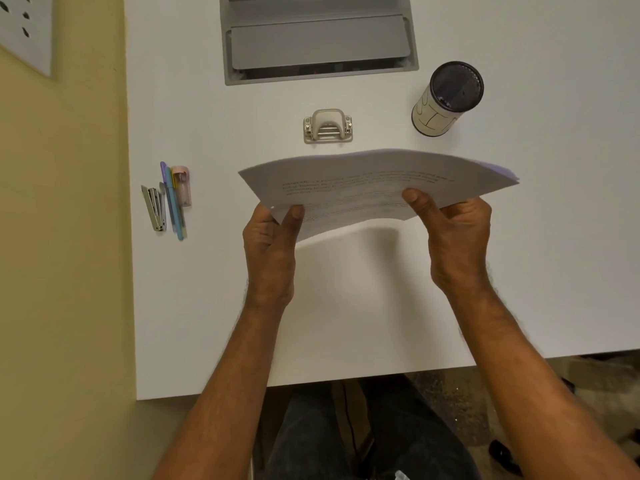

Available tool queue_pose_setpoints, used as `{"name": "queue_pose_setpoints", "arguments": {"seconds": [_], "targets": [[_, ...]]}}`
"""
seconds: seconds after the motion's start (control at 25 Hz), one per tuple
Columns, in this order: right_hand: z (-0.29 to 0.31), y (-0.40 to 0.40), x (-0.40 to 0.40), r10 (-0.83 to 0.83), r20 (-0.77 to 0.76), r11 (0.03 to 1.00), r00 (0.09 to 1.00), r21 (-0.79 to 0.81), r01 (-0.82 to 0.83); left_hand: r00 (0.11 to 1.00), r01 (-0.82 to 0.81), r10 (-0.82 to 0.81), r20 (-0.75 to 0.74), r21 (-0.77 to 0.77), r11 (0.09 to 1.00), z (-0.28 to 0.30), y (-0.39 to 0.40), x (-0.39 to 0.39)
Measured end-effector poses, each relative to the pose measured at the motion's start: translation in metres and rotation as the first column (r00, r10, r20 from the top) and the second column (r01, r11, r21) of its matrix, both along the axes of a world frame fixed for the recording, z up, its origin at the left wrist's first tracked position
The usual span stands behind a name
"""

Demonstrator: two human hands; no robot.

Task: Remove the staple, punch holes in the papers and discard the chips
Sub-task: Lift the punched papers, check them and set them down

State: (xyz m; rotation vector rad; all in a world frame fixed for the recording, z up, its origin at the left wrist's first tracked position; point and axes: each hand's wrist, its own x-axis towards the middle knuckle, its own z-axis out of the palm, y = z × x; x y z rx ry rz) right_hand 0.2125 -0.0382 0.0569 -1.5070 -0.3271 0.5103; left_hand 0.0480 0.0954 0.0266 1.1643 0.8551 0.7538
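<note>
Both hands up off desk (346,323). Left hand (270,244) pinching papers (363,181) at near-left corner, right hand (457,237) pinching near edge; stack held mid-air. Staple status: can't tell. Stapler/remover (154,207) w/ pens at 9 o'clock. Hole punch (328,127) at 12, untouched. Cup (446,98) at 1–2. Punching, chip dump likely left.
</note>
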Motion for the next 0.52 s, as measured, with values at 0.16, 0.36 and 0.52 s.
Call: {"name": "queue_pose_setpoints", "arguments": {"seconds": [0.16, 0.36, 0.52], "targets": [[-0.002, -0.002, 0.005, 0.012, -0.015, 1.000, 1.000, 0.024, -0.012, 1.000, -0.012, 0.012, 0.027, -0.002, 1.000, 0.005, 0.001, 0.000], [-0.018, -0.007, 0.005, 0.049, -0.056, 0.998, 0.997, -0.047, -0.052, 1.000, 0.001, -0.001, -0.018, -0.031, 1.000, 0.001, -0.001, 0.000], [-0.021, 0.000, 0.002, 0.077, -0.037, 0.995, 0.996, -0.056, -0.079, 0.998, 0.000, -0.001, -0.062, -0.010, 1.000, 0.001, -0.003, 0.006]]}}
